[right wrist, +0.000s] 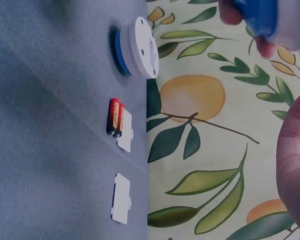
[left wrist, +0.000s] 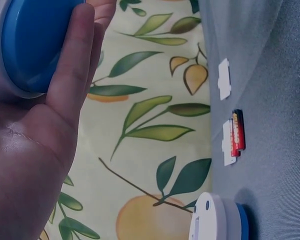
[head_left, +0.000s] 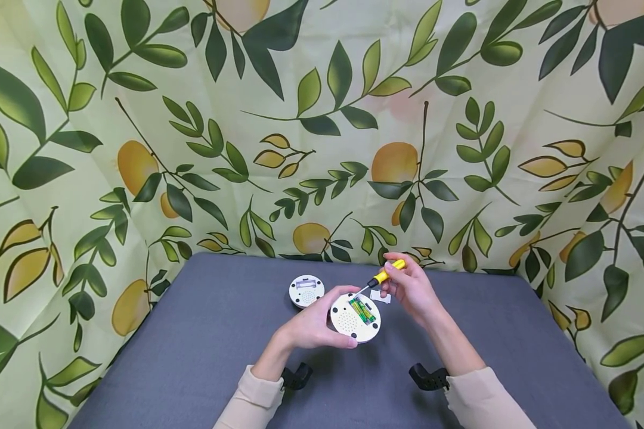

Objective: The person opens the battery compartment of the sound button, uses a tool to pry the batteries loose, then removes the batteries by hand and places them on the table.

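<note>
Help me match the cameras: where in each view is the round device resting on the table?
Head: resting device below centre, slightly left.
Left wrist: resting device at the bottom edge, right of centre, cut off.
Right wrist: resting device near the top, about mid-width.
Landmark in all three: the held device, in the left hand.

1. Head: from above, forward and down over table [head_left: 182, 357] and cloth [head_left: 333, 149].
2. Left wrist: close beside left hand [left wrist: 42, 130], sideways, table at right.
3. Right wrist: sideways, table at left; both wrist views share batteries [right wrist: 114, 118].

Pale cloth [head_left: 335, 146] printed with green leaves [head_left: 340, 72] and orange fruit [head_left: 395, 162] hangs around a grey-covered table [head_left: 193, 348].
</note>
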{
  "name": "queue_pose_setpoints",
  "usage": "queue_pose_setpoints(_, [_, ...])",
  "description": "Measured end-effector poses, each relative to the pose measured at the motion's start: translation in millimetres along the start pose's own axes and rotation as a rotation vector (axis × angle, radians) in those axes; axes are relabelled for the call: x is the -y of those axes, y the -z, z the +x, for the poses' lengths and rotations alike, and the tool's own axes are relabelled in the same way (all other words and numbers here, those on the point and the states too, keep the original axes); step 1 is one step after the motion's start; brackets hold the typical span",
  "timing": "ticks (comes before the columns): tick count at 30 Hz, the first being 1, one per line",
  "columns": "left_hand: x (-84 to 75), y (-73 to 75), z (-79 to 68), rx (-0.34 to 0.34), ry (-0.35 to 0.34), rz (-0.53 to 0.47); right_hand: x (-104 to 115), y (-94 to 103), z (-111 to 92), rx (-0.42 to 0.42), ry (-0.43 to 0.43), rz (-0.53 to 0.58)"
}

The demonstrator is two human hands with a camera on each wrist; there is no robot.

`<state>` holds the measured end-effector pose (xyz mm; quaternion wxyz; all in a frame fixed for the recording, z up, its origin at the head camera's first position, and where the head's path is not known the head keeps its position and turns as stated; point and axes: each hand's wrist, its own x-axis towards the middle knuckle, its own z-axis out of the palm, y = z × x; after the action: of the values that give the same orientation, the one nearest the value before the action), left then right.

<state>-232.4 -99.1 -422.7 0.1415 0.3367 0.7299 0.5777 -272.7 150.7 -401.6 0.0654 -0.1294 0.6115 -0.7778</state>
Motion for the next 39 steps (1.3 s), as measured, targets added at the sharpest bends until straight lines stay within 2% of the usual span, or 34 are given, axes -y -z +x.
queue_pose_setpoints(7, [1.3,0.7,-0.2,-0.007,0.005,0.005,-1.4,1.3,-3.2,0.007,0.035,-0.014])
queue_pose_setpoints(14, [2.8,1.4,0.7,-0.023,0.002,0.001,-0.1,8.1,-12.3,0.039,0.093,0.035])
queue_pose_setpoints(27, [1.7,2.3,-0.6,-0.087,0.047,0.036,3.7,28.6,-27.6,0.064,0.084,0.038])
queue_pose_setpoints(32, [1.3,2.5,-1.3,-0.115,0.068,0.074,1.8,42.1,-33.4,0.042,0.043,0.011])
queue_pose_setpoints(39, [1.6,2.7,-1.2,-0.141,0.074,0.097,-1.4,62.4,-42.4,-0.035,-0.033,-0.016])
